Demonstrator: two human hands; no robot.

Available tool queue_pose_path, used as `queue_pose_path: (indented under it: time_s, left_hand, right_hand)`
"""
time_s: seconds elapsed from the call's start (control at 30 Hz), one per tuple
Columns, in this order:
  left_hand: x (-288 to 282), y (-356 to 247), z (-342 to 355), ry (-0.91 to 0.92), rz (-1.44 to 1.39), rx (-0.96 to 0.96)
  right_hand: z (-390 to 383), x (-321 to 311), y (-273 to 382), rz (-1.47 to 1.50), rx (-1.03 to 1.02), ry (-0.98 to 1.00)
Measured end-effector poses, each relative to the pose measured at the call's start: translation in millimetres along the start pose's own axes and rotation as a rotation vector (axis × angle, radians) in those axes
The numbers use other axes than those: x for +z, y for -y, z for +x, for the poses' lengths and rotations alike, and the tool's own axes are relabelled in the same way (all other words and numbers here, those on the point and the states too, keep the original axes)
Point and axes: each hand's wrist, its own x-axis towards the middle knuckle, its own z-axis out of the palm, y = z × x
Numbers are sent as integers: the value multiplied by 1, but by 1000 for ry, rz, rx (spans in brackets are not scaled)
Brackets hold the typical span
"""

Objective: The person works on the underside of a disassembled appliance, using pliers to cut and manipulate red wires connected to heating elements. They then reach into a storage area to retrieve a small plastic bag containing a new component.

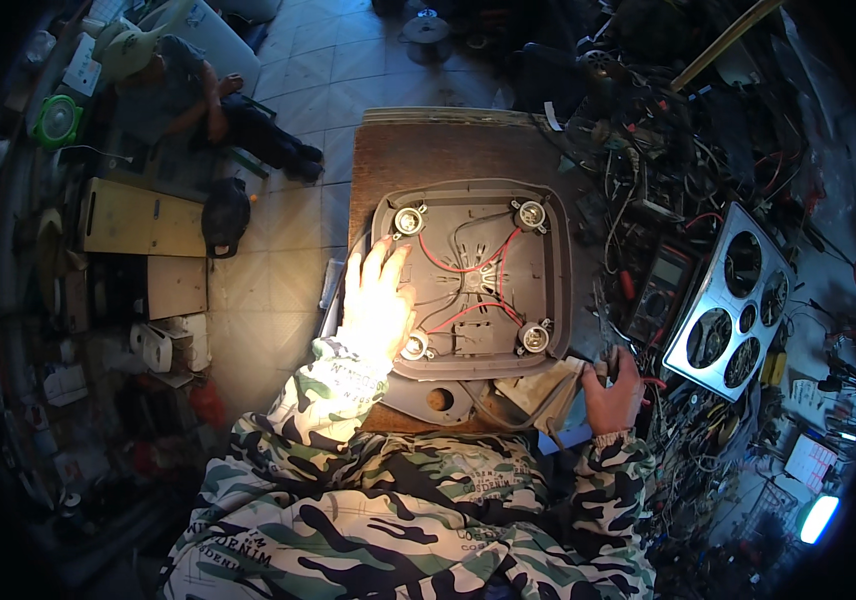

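Note:
A square grey-brown plastic housing (471, 240) lies open on a wooden board (448, 150), with four round metal lamp sockets (531, 215) at its corners, joined by red (448, 318) and dark wires. My left hand (378, 300), brightly lit, rests on the housing's left side with fingers stretched out. At the lower right, outside the housing, my right hand (611, 395) is closed on a tool with red handles (651, 382); its exact shape is hard to make out. A grey plate with a hole (413, 395) and a tan piece (528, 395) lie below the housing.
A multimeter (656, 290) and a silver panel with round openings (703, 355) sit amid tangled wires and parts on the right. A seated person (173, 105) is at upper left beside cluttered cabinets (143, 210). A tiled floor (258, 300) shows left of the board.

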Motion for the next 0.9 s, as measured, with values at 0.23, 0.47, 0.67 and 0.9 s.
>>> queue_pose_path:
  time_s: [0.23,0.47,0.67,0.9]
  left_hand:
    - [6,2,2,-252,-241,107]
    - [-4,-11,-8,-37,-525,194]
    - [2,-28,-19,89,-523,212]
    - [16,-25,-24,10,-647,194]
  right_hand:
    - [-7,2,-18,12,-22,-18]
    - [-15,5,-26,11,31,-28]
    - [-14,5,-20,23,47,-8]
    - [-17,2,-19,49,37,-31]
